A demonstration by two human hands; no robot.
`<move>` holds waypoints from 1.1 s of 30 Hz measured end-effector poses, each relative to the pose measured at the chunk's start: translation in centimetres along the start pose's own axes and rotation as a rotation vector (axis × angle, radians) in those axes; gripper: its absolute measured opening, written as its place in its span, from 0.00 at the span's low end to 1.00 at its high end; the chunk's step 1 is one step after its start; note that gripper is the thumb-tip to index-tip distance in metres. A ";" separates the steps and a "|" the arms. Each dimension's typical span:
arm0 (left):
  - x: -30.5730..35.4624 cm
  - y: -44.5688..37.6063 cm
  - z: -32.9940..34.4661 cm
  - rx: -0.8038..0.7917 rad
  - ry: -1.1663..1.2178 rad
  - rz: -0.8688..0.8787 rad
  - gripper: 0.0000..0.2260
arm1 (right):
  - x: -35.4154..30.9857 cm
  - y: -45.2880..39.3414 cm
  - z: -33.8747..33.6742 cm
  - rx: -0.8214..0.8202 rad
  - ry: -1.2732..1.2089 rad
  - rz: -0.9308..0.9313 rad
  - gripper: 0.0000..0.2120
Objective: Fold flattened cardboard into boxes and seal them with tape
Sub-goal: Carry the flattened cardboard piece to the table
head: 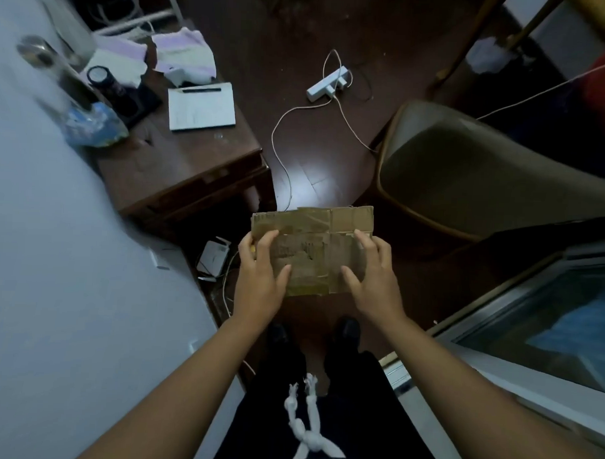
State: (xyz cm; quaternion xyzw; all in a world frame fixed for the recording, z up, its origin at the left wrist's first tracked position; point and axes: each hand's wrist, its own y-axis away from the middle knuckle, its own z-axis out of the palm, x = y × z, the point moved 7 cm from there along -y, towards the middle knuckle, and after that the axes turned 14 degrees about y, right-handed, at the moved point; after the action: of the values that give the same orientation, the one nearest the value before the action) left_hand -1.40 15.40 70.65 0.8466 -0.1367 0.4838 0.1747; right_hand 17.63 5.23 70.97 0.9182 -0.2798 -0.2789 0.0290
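Both hands are seen holding a piece of flattened cardboard (pixel 323 245) in the air above the floor (pixel 297 133), in front of the standing person. At its left edge the cardboard is gripped by the left hand (pixel 258 274), with the fingers curled over the upper face and the thumb laid along the near part. At its right side it is held by the right hand (pixel 373 276), whose spread fingers are pressed on the upper face while the thumb is reached in toward the middle. Old tape strips and fold lines are visible on the brown surface, and the far edge is tilted slightly away.

Below the hands, dark trousers with a white drawstring (pixel 306 425) and two dark shoes can be made out. A white device with cables (pixel 213 257) is seen on the floor just left of the cardboard. To the right, an olive chair (pixel 484 174) is placed near a glass-topped surface (pixel 544 327).

Farther off on the left, a wooden worktop (pixel 194 157) is loaded with a notepad (pixel 202 107) and pen, a blue bag (pixel 94 124), a dark can (pixel 105 80) and folded cloths (pixel 185 55). Beyond it, a white power strip (pixel 326 84) with its cord is lying on the dark floor.
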 end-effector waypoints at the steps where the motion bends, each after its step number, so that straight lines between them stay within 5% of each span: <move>1: 0.4 -0.3 -0.2 -0.004 0.002 0.009 0.29 | -0.1 -0.2 -0.3 0.005 -0.006 0.010 0.31; 9: 2.6 -2.9 -0.3 -0.054 0.047 0.009 0.23 | 0.6 -2.4 -2.1 0.001 -0.215 0.108 0.29; 23: 8.2 -13.8 4.5 -0.018 -0.103 -0.032 0.27 | 3.8 -14.9 -6.9 0.006 0.002 -0.064 0.34; 33: 12.7 -20.9 5.6 -0.031 0.019 -0.083 0.26 | 3.6 -23.5 -10.3 -0.002 0.060 -0.126 0.37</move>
State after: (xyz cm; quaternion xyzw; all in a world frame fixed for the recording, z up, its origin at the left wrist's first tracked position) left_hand 17.54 31.08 75.57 0.8440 -0.1072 0.4821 0.2092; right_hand 37.24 22.07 72.92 0.9419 -0.2202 -0.2526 0.0207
